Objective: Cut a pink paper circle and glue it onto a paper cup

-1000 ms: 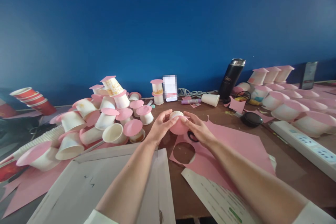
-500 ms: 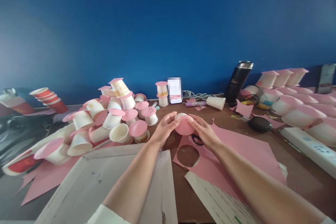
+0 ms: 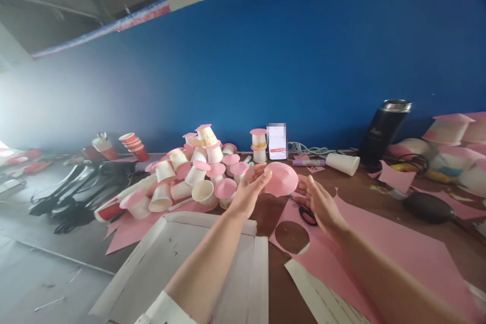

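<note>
L hand (image 3: pixel 248 193) gripping pink disc (image 3: pixel 281 180) at its L edge, thumb on the near face, fingers partly hidden behind. R hand (image 3: pixel 321 205) open, fingers slightly curled, fingertips right by the disc's R edge; can't tell if touching. Disc lies approx 2 o'clock of L hand, 10 o'clock of R hand, i.e. btwn the two, held above brown surface (image 3: pixel 276 283). Anything behind the disc is hidden.

Clock pos. from disc: phone (image 3: pixel 277 148) w/ blurred screen, upright at 12; blk thermos (image 3: pixel 383 134), tilted, at 2; white cup (image 3: pixel 342 164) on its side, btwn 2 & 3; blk loop handle (image 3: pixel 307 215) btwn 4 & 5, near R hand; pink sheet (image 3: pixel 387 228) at 4, its round cutout at approx 6; white board (image 3: pixel 182 263) at 8; pile of paper cups (image 3: pixel 197 174), many w/ pink discs attached, at 9.
</note>
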Available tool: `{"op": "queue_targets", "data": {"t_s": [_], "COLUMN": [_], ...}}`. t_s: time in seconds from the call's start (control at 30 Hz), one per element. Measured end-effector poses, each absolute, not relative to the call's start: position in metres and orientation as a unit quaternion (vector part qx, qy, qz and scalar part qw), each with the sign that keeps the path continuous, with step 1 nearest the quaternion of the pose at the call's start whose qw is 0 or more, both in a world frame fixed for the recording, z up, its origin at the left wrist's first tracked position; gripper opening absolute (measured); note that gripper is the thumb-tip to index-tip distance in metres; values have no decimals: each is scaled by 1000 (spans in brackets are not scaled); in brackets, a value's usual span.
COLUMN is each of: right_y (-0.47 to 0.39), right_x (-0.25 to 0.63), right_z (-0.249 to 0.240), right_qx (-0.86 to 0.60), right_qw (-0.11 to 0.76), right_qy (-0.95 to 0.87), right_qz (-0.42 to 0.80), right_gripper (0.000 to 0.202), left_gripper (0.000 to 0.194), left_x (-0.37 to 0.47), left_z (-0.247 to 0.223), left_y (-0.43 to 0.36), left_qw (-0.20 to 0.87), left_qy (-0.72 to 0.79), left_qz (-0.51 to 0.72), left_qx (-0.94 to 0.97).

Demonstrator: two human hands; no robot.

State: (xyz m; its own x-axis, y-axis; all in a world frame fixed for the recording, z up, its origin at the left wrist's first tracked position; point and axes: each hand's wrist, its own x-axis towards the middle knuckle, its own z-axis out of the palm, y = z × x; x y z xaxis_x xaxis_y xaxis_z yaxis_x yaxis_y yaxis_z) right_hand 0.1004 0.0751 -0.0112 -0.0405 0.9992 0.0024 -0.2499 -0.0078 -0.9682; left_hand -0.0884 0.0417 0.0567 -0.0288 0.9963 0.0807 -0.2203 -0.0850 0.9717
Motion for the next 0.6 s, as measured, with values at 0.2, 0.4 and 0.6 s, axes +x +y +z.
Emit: {"op": "queue_targets", "data": {"t_s": [0.2, 0.4, 0.6], "right_y": [72, 71, 69], "right_x": [103, 103, 103], "right_z": [-9, -7, -3], "right_qx": [-428, -442, -451], "right_qw": [523, 513, 503], "right_qy": [-470, -481, -494], "right_qz": [568, 557, 547], "right_gripper": [51, 49, 49], "left_gripper": [49, 43, 41], "left_x": [-139, -237, -305], "left_z": [94, 119, 130], "left_y": [15, 14, 38], "left_qw": [443, 316, 253], "left_qy": [437, 480, 578], "left_qz": [652, 761, 755], "left_qx": [433, 302, 180]}}
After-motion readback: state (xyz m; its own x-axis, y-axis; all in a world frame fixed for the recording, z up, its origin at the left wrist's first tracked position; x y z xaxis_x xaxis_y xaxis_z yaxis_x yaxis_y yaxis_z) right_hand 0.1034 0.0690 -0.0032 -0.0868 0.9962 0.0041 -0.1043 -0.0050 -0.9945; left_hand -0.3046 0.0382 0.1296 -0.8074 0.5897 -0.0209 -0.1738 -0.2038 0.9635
